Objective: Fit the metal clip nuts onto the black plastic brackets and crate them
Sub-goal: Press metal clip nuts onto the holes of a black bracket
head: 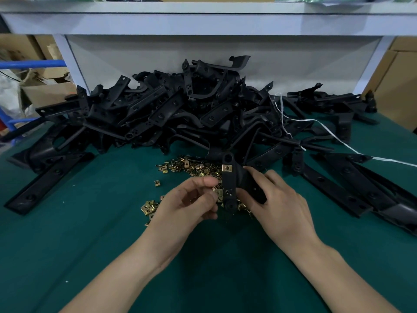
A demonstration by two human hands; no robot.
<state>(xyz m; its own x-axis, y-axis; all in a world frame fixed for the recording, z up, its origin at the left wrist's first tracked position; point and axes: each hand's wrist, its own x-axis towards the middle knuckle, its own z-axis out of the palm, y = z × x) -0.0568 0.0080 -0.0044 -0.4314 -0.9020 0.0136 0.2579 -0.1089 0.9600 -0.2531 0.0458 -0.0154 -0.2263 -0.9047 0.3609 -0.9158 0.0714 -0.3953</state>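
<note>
Holding one bracket (232, 184) in our right hand (277, 199), just above the green counter (112, 245) and close in front of us. Fingers and thumb curl round its bulkier right side. The flat drilled strip faces up and to the left. The strip's long axis runs away from us, and we judge the far end to be slightly raised.

A fitted clip nut (227, 168) sits on the strip's left edge near the far end, brass face over a hole. The near stretch of the strip carries no nut that we can see.

Left hand (194, 199): thumb and forefinger pinch a second clip nut (218, 192), with the other fingers loosely curled beneath. This nut lies just beside the strip's left edge, toward the near end. We cannot tell whether it touches the plastic, because the fingertips are blurred.

Key relation: the open seat lies to the right of the pinched nut. We therefore judge the coming move to be a short sideways push, left to right, across the strip's long axis, with the right hand bracing against it. The left hand is the nearer one to the seat. The nut's mouth must face the edge, but we cannot read which way it is turned.

Supplies: loose clip nuts (187, 166) are scattered on the counter under and beyond the hands. The bracket pile (180, 109) is heaped behind them, against the back panel. A white string (320, 122) trails over the pile on the right. No crate in view.
</note>
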